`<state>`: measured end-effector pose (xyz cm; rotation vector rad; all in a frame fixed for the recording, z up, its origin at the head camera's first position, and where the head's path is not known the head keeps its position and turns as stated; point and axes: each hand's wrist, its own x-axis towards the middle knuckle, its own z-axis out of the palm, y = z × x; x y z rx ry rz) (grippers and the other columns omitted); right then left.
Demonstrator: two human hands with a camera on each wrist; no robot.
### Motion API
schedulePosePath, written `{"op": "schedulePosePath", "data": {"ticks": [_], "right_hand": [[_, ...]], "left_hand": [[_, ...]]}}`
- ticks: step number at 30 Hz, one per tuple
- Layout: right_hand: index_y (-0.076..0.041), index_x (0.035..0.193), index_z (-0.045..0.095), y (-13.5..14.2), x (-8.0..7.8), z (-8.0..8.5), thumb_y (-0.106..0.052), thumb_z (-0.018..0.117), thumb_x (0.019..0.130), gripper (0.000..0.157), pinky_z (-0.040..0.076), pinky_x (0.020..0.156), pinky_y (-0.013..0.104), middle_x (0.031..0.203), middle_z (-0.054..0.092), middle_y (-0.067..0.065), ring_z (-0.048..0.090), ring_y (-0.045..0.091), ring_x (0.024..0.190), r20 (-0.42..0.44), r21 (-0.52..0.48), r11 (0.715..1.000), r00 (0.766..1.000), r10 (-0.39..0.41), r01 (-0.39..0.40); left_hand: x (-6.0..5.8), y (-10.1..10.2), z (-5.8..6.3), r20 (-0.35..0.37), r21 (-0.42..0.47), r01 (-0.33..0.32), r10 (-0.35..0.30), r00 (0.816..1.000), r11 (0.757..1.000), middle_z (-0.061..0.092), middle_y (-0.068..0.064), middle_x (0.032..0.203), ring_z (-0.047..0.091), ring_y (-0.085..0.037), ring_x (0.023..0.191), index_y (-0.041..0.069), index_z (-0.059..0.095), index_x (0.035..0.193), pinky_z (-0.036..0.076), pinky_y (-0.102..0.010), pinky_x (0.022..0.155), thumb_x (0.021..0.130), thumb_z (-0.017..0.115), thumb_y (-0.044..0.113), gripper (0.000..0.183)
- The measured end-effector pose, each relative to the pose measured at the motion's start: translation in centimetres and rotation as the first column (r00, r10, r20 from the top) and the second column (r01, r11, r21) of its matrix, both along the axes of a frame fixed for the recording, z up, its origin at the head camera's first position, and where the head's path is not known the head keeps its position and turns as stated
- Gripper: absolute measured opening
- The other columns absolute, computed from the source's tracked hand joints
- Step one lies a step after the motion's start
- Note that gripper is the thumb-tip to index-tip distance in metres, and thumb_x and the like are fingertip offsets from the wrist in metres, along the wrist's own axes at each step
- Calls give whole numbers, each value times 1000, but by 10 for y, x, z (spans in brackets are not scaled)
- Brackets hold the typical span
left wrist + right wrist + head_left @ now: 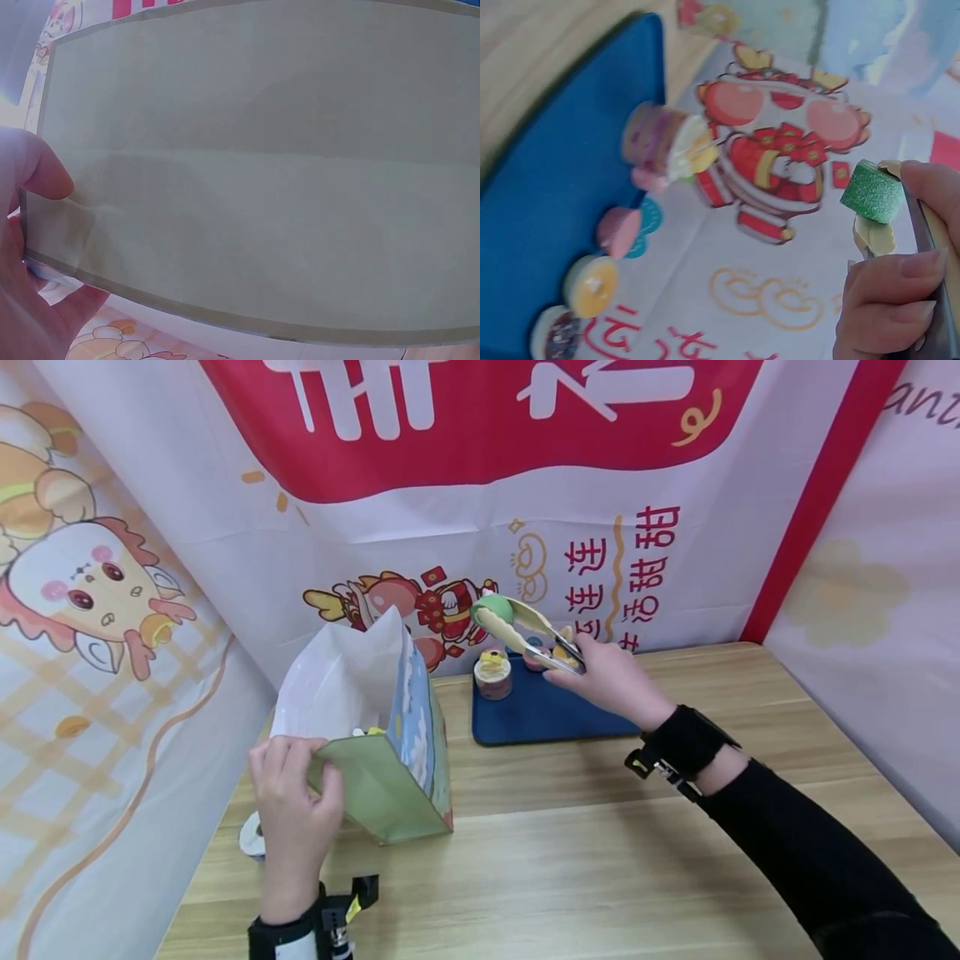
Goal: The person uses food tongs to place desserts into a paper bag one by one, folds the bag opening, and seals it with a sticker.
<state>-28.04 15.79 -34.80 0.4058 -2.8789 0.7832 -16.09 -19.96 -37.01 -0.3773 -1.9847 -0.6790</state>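
Black wrist strap [288,935] with a small fitting is worn at the bottom edge of the head view. Just beyond it, the top edge of a light-green paper bag with blue, cloud-printed side and white interior [390,781] is pinched by the left hand [296,797]: fingers hooked over the rim, thumb pressed to the outside of the green panel. Bag is stood on the wood-grain table [525,877], mouth up; a bit of yellow and white is seen inside, identity can't be told. In the left wrist view the frame is mostly filled by the flat green panel, faintly creased across the middle.

Tongs with silver metal arms and cream scalloped tips [876,235] are gripped by the right hand [618,681]. Between the tips a short, chunky green piece with a grainy, sugar-like coating [871,193] is clamped, flat on one end, colour brighter in the wrist view, paler and rounder from the head. It is held in the air, above the far left part of a dark-blue rectangular tray with rounded corners [555,710].

Along the tray's far edge are set a purple-banded cup with cream and yellow topping [651,141], a small pink cup [619,232], a round yellow-topped piece [592,286] and a dark-speckled round piece [556,334].
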Motion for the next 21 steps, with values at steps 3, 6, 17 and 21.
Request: {"op": "schedulePosePath", "data": {"ticks": [3, 6, 17, 21], "right_hand": [[-1, 125, 49, -9, 4, 11, -50, 63, 83, 66, 41, 50, 32, 81, 60, 13, 54, 22, 62, -23, -13, 1000, 999, 25, -25], [-3, 115, 52, -18, 8, 20, -49, 64, 83, 57, 36, 48, 30, 74, 54, 10, 50, 22, 58, -48, -16, 999, 998, 51, -52], [-8, 100, 50, -38, 20, 43, -48, 62, 84, 45, 30, 48, 29, 68, 45, 4, 44, 18, 55, -84, -23, 992, 989, 121, -123], [-7, 104, 50, -45, 26, 51, -47, 63, 84, 46, 31, 48, 28, 70, 48, 4, 45, 18, 54, -82, -39, 987, 985, 155, -158]], "left_hand": [[-1, 0, 0, -9, -2, 2, -2, 1000, 1000, 49, -17, 73, 40, -37, 78, -8, 58, 75, 30, -51, 70, 71, 49, -1, 12], [-1, 0, 0, -25, -5, 9, -9, 1000, 1000, 49, -18, 72, 40, -38, 77, -8, 58, 75, 30, -50, 70, 72, 48, -1, 12], [0, 0, 0, -32, -1, 10, -10, 999, 1000, 50, -18, 72, 40, -38, 76, -8, 58, 75, 30, -50, 70, 71, 48, -1, 13], [0, 0, 0, -33, -1, 11, -11, 999, 1000, 50, -18, 72, 40, -38, 76, -8, 58, 75, 30, -51, 70, 71, 48, -1, 13]]}}
